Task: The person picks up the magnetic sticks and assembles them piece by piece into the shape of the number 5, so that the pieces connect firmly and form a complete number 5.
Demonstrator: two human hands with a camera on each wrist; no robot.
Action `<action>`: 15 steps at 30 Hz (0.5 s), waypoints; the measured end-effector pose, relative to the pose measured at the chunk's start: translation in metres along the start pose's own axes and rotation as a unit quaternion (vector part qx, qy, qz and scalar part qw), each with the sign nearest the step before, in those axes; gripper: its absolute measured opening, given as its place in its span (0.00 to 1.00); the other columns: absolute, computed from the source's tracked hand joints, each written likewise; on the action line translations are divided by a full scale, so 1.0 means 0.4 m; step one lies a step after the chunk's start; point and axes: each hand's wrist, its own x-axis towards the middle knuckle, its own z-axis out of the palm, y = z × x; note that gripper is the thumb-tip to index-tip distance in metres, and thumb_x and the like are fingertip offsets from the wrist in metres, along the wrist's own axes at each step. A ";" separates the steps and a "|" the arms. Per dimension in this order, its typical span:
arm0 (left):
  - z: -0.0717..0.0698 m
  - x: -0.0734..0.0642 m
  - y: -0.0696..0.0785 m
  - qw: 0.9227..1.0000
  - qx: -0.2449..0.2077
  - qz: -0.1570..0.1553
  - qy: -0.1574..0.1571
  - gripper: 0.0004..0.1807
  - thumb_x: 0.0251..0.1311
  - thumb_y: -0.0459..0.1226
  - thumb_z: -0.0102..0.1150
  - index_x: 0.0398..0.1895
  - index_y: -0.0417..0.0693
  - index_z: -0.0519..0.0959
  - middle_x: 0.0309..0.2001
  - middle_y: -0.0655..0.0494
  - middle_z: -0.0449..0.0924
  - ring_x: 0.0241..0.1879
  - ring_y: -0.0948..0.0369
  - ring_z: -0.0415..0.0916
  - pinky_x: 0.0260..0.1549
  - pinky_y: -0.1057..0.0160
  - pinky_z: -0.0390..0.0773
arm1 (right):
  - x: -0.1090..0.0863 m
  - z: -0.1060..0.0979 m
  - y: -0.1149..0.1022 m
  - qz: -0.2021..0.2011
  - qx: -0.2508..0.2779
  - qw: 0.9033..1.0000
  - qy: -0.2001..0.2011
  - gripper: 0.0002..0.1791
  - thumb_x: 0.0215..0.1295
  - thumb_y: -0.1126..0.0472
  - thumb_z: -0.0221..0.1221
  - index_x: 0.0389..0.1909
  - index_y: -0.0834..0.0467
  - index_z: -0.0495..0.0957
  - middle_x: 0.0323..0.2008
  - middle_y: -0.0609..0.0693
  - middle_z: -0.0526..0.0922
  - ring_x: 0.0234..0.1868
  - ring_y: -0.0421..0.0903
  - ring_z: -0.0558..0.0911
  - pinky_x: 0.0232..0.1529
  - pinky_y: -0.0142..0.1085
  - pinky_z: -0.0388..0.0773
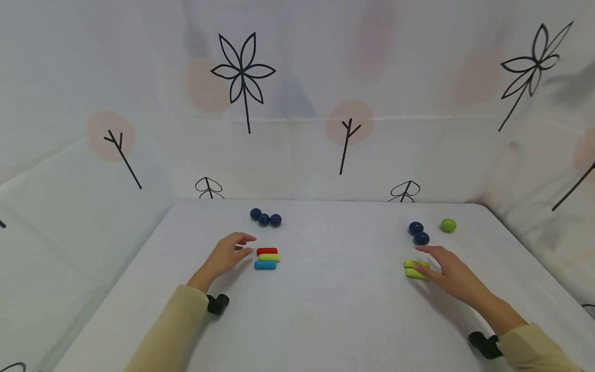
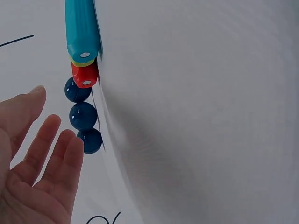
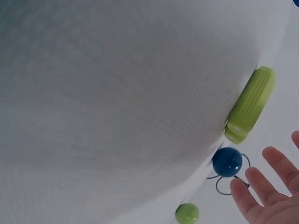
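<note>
My left hand [image 1: 228, 252] hovers just left of a row of short plastic sticks: a red one [image 1: 267, 251], a yellow one [image 1: 269, 257] and a blue one [image 1: 265, 265]. Its fingers are loosely bent with nothing between them, and the left wrist view shows a gap to the sticks. Over on the right, two lime-green sticks [image 1: 416, 276] lie side by side. My right hand [image 1: 452, 274] is held over their right end, its thumb covering part of them in the head view. In the right wrist view its fingers [image 3: 266, 186] are spread and apart from the sticks.
Three dark blue balls [image 1: 264, 220] touch in a cluster behind the left sticks. Two more blue balls [image 1: 421, 238] sit behind the green sticks, with a green ball [image 1: 448, 225] to their right. Patterned cloth [image 1: 297, 155] encloses the white table [image 1: 325, 310].
</note>
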 end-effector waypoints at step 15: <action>0.016 0.017 0.005 0.999 -0.015 0.011 -0.036 0.14 0.60 0.31 0.58 0.49 0.49 0.78 0.50 0.54 0.75 0.51 0.55 0.71 0.51 0.55 0.72 | 0.014 0.009 -0.020 -0.023 0.010 1.000 0.006 0.31 0.63 0.49 0.58 0.60 0.64 0.66 0.58 0.70 0.65 0.59 0.69 0.61 0.53 0.65 0.59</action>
